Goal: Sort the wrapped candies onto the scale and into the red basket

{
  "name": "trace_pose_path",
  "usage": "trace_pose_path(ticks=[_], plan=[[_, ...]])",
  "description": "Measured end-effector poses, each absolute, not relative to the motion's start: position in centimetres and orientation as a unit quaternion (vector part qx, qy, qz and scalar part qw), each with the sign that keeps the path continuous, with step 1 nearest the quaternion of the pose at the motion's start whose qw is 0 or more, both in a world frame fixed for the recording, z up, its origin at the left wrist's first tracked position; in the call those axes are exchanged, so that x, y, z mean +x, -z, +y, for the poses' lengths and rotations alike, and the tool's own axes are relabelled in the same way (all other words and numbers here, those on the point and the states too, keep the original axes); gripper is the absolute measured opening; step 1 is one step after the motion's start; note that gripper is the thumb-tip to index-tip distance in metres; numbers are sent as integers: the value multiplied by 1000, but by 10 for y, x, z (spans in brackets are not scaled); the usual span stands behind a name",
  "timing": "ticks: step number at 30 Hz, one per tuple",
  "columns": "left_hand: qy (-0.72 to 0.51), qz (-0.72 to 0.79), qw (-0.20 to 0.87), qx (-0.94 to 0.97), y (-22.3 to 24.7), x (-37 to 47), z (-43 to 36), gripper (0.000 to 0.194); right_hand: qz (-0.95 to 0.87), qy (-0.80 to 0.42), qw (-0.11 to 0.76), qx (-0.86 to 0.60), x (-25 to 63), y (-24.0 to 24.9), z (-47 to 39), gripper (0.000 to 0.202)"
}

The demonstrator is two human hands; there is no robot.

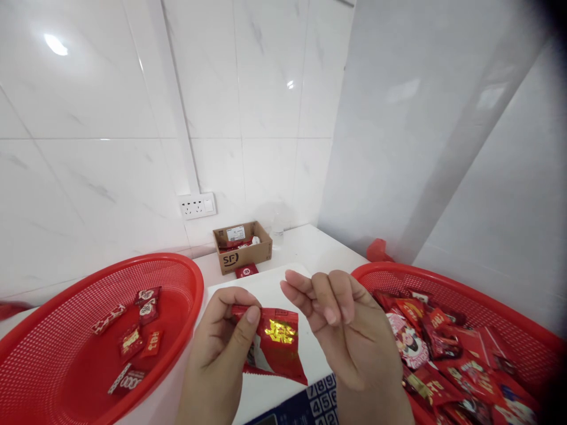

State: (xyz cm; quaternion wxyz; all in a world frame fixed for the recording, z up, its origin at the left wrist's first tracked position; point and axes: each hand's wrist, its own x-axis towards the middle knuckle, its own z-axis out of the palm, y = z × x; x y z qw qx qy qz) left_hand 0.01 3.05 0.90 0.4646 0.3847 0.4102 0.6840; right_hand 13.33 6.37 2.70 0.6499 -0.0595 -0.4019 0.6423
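My left hand [225, 348] pinches a red snack packet [283, 351] between thumb and fingers at its left end. Shiny gold lettering marks the packet's upper face. Just right of it is my right hand [349, 330], palm partly facing me, with some fingers bent and others pointing left. It holds nothing that I can see and is apart from the packet. Below the hands lies a white-topped scale [266, 289] with a blue number keypad [323, 401], partly hidden by my hands and the packet.
On the left, a red plastic basket [177, 265] holds several small packets. Another red basket [443, 277], at right, is heaped with red packets. Behind stand an open cardboard box [248, 255] and a clear bottle [277, 230]. One dark red packet [246, 271] lies before the box.
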Motion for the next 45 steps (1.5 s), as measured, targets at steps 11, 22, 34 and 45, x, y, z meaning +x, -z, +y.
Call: trace_pose_path(ticks=[11,22,34,45], plan=[[-730,427,352,402,-9,-3,30,19,-715,-349,512,-323,126,-25,57,17],[-660,344,530,407,-12,-12,34,22,-670,-436,537,-271,124,-25,56,16],[-661,290,567,398,-10,-13,32,21,-619,-524,539,-228,126,-21,58,22],[-610,334,565,445,-13,-11,32,29,-627,-386,601,-311,122,-21,56,16]])
